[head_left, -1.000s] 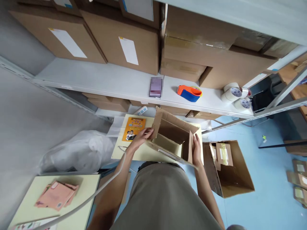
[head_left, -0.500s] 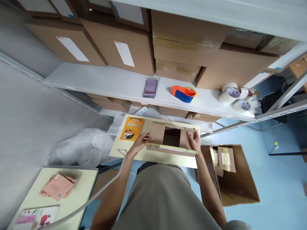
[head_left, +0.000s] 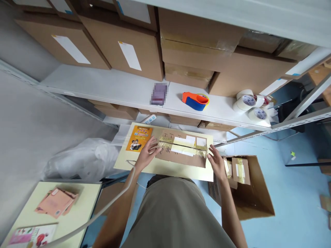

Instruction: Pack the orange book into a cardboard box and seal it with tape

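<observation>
A brown cardboard box (head_left: pixel 182 151) lies on the pale yellow table (head_left: pixel 165 167) with its taped, labelled side up. My left hand (head_left: pixel 147 153) rests against the box's left end, fingers spread flat. My right hand (head_left: pixel 216 160) hovers just off the box's right end, fingers open and holding nothing. An orange book (head_left: pixel 139 138) lies on the table left of the box.
An orange and blue tape dispenser (head_left: pixel 195 100) and several tape rolls (head_left: pixel 249 103) sit on the white shelf (head_left: pixel 108 88) behind, under stacked cartons. An open carton (head_left: pixel 248 193) stands on the blue floor at right. A second table (head_left: pixel 51 215) with pink booklets is at lower left.
The box was open and upright in both hands; it has been turned over and now lies taped side up. Both hands have let go and opened beside its ends.
</observation>
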{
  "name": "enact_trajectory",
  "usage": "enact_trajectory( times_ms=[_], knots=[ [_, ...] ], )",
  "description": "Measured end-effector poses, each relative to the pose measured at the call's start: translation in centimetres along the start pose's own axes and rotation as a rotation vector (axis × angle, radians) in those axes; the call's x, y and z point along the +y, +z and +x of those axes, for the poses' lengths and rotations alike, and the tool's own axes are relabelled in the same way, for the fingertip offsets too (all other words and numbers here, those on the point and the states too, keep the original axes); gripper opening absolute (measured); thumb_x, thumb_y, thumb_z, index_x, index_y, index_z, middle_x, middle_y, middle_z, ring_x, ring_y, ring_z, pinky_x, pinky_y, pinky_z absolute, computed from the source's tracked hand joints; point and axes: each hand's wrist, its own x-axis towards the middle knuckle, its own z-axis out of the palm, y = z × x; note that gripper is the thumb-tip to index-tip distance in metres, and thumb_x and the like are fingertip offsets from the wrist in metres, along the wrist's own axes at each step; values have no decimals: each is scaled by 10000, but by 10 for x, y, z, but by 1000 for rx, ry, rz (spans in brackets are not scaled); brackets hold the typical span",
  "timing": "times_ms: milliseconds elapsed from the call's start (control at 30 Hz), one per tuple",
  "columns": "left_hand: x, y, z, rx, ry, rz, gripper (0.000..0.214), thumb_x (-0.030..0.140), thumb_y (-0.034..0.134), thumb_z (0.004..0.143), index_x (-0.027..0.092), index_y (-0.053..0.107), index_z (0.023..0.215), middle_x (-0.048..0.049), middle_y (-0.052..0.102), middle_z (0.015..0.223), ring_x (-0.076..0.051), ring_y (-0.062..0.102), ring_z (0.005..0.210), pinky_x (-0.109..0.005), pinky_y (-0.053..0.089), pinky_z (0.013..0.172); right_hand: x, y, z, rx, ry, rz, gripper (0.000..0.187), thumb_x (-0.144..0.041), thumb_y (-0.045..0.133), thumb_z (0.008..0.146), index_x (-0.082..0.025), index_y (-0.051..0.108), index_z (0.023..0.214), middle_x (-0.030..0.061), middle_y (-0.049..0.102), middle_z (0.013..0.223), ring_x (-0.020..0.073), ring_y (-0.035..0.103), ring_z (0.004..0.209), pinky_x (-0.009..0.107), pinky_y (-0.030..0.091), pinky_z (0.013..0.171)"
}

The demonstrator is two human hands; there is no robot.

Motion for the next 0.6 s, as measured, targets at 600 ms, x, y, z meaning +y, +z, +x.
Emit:
enact_trajectory(
  times_ms=[600],
  knots=[
    [12,16,15,36,158,280,405,556,666,967,275,828,1211,-117,717,1446,-342,776,1142,-528,584,1119,11,15,34,69,-14,-200,581,-714,824,820,-217,857,1120,151,775,1378,409,744,1236,633,570,1127]
  ],
)
